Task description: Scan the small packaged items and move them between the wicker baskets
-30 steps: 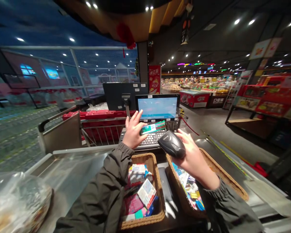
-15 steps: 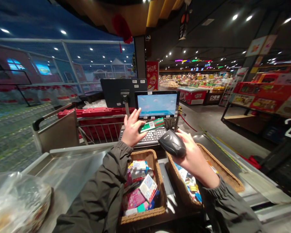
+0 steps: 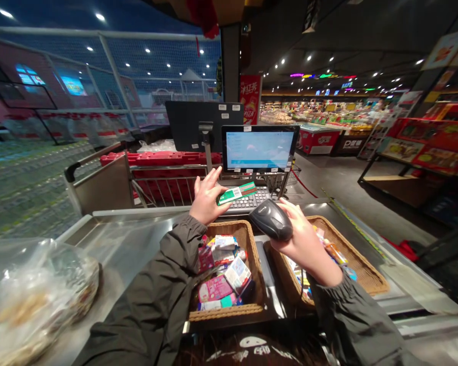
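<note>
Between the thumb and fingers of my left hand [image 3: 207, 197] is a flat green packet [image 3: 238, 193] with a white barcode label facing up, held above the keyboard [image 3: 265, 195]. My right hand [image 3: 303, 244] is wrapped round a black handheld barcode scanner [image 3: 272, 219], whose head points left toward the packet. A gap separates scanner and packet. Below my left wrist stands a wicker basket [image 3: 257, 284] of small boxed and bagged goods. A second wicker basket [image 3: 366, 269] with small packets sits under my right forearm, which partly hides it.
Behind the keyboard is a lit screen [image 3: 257, 148], with another monitor [image 3: 191, 124] seen from its back. A clear plastic bag of food [image 3: 38, 300] lies on the metal counter [image 3: 118, 249] at left. A metal shopping cart [image 3: 168, 185] stands beyond the counter.
The view has tilted down and turned slightly left, so the background sits higher and farther right. Both hands keep their hold; the packet and scanner stay nearly in place relative to each other.
</note>
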A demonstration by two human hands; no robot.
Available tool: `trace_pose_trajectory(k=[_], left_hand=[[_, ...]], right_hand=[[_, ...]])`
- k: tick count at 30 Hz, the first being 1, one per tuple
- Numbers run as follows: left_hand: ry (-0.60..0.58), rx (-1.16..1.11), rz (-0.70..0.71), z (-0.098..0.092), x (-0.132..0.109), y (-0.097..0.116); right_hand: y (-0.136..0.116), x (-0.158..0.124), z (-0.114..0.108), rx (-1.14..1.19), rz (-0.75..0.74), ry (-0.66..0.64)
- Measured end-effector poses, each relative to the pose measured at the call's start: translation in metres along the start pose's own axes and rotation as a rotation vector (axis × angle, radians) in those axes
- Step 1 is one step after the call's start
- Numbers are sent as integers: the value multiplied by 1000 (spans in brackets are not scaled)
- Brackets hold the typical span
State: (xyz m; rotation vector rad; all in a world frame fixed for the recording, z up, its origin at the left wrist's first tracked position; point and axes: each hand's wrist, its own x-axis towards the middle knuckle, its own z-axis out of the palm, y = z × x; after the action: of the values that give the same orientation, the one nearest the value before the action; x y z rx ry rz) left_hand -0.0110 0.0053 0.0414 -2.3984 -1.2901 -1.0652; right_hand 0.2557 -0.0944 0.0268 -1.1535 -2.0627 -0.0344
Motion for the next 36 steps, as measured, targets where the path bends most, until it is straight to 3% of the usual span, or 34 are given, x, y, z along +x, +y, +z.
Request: trace_pose_trajectory(k=[15, 20, 28, 34, 36], left_hand=[[-320, 30, -142, 23, -94, -41], [-449, 13, -200, 28, -122, -51], [-595, 40, -304, 29, -156, -58], [-579, 199, -384, 28, -176, -50], [-624, 240, -407, 27, -179, -46]], right_hand=[[2, -10, 35, 81, 29, -115], [-4, -12, 52, 116, 24, -211], [-9, -21, 83, 186, 27, -337], [-8, -20, 85, 216, 44, -337], [-7, -20, 84, 208, 42, -322]])
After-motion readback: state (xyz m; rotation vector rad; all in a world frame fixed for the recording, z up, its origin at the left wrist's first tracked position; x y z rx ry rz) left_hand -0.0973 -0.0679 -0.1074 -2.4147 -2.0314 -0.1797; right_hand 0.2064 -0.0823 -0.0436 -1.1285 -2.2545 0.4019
